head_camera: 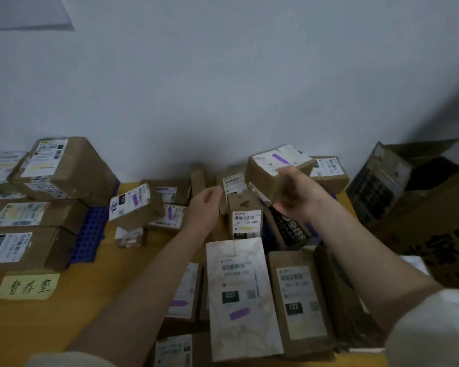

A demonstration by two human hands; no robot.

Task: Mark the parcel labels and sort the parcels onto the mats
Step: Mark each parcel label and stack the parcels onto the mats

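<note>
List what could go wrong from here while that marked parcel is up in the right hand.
1. The right hand holds the raised parcel by its near end only, above crowded boxes; it could tip out and knock the upright parcel over.
2. The tilted parcel leans on others beside the blue mat; a nudge from the open left hand may topple it.

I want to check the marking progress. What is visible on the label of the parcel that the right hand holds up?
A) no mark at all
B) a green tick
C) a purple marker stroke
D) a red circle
C: the small cardboard parcel in the grip of the right hand carries a white label with a purple marker stroke across it.
</note>
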